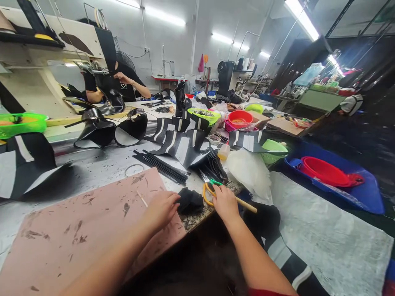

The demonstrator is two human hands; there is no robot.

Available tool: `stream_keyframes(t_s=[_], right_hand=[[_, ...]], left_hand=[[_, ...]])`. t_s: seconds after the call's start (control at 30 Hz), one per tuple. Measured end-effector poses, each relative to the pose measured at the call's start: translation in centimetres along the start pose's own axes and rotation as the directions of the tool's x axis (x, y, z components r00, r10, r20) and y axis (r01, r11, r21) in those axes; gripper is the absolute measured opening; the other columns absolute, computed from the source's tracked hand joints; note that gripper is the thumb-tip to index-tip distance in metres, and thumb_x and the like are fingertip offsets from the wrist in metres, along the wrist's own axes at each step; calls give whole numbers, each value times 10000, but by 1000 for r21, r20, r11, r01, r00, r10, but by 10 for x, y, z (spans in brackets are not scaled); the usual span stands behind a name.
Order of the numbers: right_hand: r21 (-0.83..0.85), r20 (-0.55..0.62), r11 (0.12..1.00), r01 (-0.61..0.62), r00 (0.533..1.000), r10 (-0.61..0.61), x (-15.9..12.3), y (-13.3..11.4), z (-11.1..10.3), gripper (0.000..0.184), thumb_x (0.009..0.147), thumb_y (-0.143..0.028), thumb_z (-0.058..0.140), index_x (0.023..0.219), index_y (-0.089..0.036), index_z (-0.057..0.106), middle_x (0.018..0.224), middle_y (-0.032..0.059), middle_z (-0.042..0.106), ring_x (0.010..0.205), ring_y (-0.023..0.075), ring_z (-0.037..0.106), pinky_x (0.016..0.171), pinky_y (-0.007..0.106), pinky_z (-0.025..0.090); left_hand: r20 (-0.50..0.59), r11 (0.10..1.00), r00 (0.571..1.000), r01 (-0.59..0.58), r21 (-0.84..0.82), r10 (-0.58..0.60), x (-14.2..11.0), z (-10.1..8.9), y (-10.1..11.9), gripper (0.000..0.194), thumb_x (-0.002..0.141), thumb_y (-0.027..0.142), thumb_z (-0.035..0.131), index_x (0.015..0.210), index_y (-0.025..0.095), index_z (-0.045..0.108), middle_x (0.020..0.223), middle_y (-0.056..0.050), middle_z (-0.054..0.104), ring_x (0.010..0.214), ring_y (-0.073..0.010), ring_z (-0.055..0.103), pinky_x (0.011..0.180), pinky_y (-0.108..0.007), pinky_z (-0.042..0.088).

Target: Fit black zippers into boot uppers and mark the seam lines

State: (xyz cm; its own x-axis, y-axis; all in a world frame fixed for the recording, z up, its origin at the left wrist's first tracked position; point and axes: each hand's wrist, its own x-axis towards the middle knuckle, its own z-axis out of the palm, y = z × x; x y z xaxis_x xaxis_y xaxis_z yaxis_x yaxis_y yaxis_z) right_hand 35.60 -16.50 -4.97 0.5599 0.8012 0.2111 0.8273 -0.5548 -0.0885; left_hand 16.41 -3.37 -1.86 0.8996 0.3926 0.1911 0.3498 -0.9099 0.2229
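My left hand (162, 209) rests on the pink work board (77, 230), fingers curled round a thin wooden stick (142, 199) that pokes out above the knuckles. Just right of it lies a crumpled black cloth (189, 200) at the board's corner. My right hand (225, 202) reaches to the table edge, fingers closed over a wooden-handled tool (245, 204) whose handle sticks out to the right. It sits on yellow-handled scissors (209, 190).
Black-and-white cut shoe pieces (182, 144) are piled behind, with a white plastic bag (249, 170), a metal ring (133, 169), green baskets (203, 115) and red bowls (324, 170) on a blue tray. Another person (123, 82) works at the far left of the table.
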Motion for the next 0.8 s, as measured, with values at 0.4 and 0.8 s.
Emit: stream_keyframes(t_s=[0.4,0.8], right_hand=[[215,167,959,184,961,-221,33,64,-25,398,685,-72,507,1060,-140,624,1069,68,621,1010,191,540,916,285,396],[133,232,990,-41,973,9,95,50,-27,263,881,-180,391,991,-171,629,1020,81,623,968,175,567,835,272,411]], left_hand=[[-45,999,999,14,-33,-16,-16,20,-3,244,814,238,444,966,193,628,1104,-79,625,991,-218,595,859,-385,497],[72,984,983,-173,42,170,40,14,16,202,796,181,477,956,171,599,1144,-96,589,1033,-235,554,871,-389,471]])
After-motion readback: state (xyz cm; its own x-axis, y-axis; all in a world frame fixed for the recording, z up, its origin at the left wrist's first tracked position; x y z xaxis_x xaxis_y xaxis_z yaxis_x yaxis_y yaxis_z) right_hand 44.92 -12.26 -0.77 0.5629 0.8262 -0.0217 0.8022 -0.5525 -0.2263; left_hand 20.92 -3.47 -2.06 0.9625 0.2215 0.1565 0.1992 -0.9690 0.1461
